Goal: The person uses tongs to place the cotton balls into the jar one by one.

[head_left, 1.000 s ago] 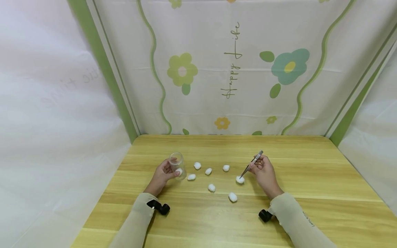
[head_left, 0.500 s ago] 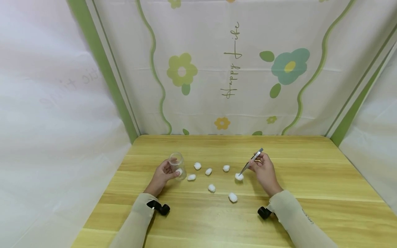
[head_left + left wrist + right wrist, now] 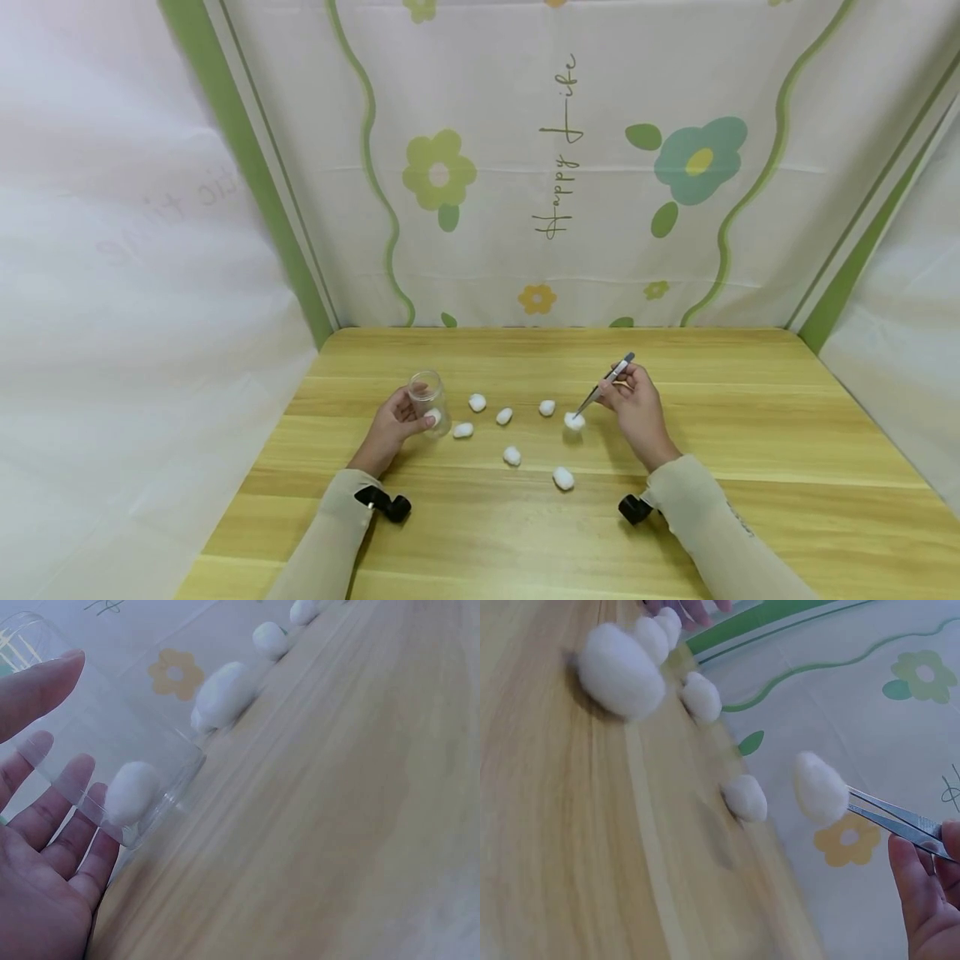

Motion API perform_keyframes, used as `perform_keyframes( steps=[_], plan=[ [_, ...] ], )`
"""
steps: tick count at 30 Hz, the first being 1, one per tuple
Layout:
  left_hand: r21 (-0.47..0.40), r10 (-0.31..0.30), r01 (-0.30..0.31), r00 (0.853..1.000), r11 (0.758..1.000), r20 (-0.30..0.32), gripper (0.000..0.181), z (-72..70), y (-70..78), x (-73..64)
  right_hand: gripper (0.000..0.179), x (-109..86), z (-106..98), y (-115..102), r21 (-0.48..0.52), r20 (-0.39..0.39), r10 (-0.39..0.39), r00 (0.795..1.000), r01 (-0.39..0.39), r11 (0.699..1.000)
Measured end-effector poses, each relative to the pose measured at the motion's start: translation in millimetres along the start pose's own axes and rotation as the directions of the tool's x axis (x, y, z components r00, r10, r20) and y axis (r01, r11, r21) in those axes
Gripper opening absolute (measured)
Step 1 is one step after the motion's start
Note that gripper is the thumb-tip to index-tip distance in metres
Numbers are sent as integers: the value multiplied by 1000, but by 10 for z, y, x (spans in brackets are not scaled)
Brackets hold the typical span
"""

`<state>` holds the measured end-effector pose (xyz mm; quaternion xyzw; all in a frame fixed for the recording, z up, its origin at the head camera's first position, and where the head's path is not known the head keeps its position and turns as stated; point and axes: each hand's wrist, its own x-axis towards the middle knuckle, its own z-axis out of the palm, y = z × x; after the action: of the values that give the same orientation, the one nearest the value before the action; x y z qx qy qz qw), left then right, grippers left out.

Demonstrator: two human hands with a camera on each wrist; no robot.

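My left hand (image 3: 393, 428) grips a clear glass jar (image 3: 427, 386) standing on the table, thumb on the near side and fingers behind. One cotton ball (image 3: 131, 793) lies at the bottom of the jar. In my right hand (image 3: 639, 417) metal tweezers (image 3: 609, 380) are pinched between thumb and fingers. Their tips hold a cotton ball (image 3: 821, 789), lifted off the wood with a shadow below it. Several loose cotton balls lie between the hands, the closest to the jar being one cotton ball (image 3: 462, 430) just right of it.
The wood-grain table (image 3: 480, 533) reaches back to a flowered curtain (image 3: 495, 208). Another cotton ball (image 3: 563, 478) lies nearest the front, and one more cotton ball (image 3: 547, 407) sits left of the tweezers. White sheets hang at both sides.
The cotton ball in the tweezers has risen from the table and shifted slightly left and away from me, with the right hand following. The left hand and jar have stayed put.
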<state>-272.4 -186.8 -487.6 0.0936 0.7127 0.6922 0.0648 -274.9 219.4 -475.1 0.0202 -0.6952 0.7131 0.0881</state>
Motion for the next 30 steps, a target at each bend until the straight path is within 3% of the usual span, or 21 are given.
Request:
perform_keyframes(
  steps=[8, 17, 30],
  plan=[
    [-27, 2, -2, 1000, 1000, -3, 67, -25, -59, 16, 36, 48, 64, -24, 23, 11, -25, 1000, 25, 999],
    [-20, 3, -2, 1000, 1000, 11, 68, 3, 16, -13, 34, 94, 132, -88, 29, 19, -36, 999, 35, 999],
    [-25, 15, -14, 1000, 1000, 17, 70, 2, 3, -7, 34, 149, 295, -193, 94, 12, -46, 999, 45, 995]
  ],
)
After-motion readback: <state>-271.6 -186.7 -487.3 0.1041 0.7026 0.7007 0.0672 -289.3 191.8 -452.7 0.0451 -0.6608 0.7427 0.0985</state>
